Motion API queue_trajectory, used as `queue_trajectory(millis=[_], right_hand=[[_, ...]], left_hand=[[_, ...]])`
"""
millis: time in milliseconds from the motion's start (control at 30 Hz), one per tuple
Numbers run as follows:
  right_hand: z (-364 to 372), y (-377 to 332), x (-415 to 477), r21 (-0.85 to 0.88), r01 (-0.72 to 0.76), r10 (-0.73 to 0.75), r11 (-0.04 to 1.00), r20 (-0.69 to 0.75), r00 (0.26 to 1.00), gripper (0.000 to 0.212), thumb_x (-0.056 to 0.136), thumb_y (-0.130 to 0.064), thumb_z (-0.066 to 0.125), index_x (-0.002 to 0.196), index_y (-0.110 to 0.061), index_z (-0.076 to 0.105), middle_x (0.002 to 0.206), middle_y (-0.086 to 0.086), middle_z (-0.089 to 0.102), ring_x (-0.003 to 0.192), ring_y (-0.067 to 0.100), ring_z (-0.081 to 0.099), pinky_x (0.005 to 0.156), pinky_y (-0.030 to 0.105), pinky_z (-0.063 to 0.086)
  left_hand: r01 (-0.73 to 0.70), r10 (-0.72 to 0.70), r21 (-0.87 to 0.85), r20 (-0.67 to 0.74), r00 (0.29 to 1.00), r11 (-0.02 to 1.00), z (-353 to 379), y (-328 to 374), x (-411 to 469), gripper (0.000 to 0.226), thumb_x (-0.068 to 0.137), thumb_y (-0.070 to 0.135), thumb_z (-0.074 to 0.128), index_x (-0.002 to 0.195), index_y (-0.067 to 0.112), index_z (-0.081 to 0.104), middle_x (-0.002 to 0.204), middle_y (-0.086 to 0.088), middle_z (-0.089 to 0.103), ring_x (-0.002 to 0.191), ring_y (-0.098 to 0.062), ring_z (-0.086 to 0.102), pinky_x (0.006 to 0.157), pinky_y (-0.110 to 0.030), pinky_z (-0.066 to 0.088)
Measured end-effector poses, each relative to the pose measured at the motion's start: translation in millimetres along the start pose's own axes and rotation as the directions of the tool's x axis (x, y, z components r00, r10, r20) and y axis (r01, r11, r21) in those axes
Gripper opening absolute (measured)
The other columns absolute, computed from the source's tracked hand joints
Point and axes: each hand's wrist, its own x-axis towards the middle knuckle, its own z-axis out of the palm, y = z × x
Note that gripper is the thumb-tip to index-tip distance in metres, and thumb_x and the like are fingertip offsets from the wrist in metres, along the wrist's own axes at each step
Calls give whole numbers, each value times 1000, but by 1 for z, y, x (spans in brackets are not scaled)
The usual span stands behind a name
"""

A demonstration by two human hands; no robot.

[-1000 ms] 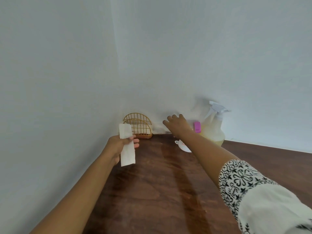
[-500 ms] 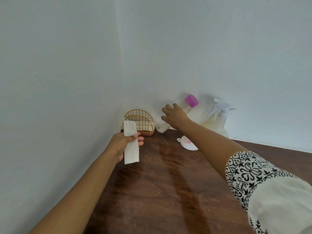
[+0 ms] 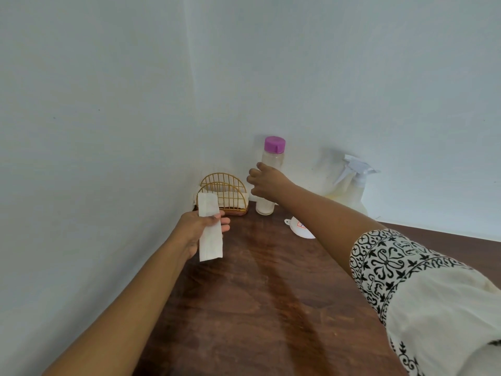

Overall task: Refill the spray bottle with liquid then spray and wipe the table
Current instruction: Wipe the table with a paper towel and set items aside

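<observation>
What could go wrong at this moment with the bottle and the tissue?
The right hand holds the tall pink-capped bottle upright at the table's back corner; it may tip against the wire holder or the funnel beside it. The left hand is busy with the tissue, so uncapping one-handed may be awkward.

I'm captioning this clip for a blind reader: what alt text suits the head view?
A person's right hand grips an upright pink-capped bottle on a wooden table in a wall corner, while the left hand holds a folded paper towel. A spray bottle stands to the right.
</observation>
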Motion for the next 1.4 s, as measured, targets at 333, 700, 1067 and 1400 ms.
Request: queue_trajectory(millis=[333, 700, 1067, 1400], right_hand=[[6, 0, -3, -64, 52, -53, 997, -25, 998, 55, 85, -18, 66, 135, -19, 45, 141, 7, 44, 138, 26, 29, 116, 48, 14], [-1, -8, -57, 486, -153, 372, 860, -395, 840, 39, 77, -1, 63, 115, -12, 60, 112, 10, 63, 110, 33, 57, 97, 45, 42], [76, -48, -114, 811, -488, 504, 323, 289, 814, 69, 78, -6, 71, 139, -14, 40, 148, 8, 30, 112, 35, 56, 86, 39, 48], [69, -57, -110, 864, -402, 677, 303, 102, 729, 61, 81, -2, 63, 136, -18, 42, 144, 7, 33, 121, 28, 44, 78, 38, 52]], left_hand=[[21, -20, -28, 17, 1000, 999, 4, 4, -4, 23, 91, 4, 58, 114, 4, 58, 106, -15, 66, 85, -23, 66, 72, -34, 52], [26, -23, -85, 35, 999, 996, -5, 9, -13, 24, 90, 0, 57, 114, 2, 59, 95, -12, 69, 86, -23, 68, 77, -38, 52], [61, -48, -120, 110, 993, 991, 15, 4, -26, 11, 91, 0, 55, 95, 8, 61, 96, -10, 68, 86, -20, 66, 77, -34, 51], [129, -106, -143, 154, 982, 981, 35, 4, -39, 26, 97, 17, 49, 116, 1, 58, 109, -18, 67, 93, -27, 67, 84, -40, 51]])
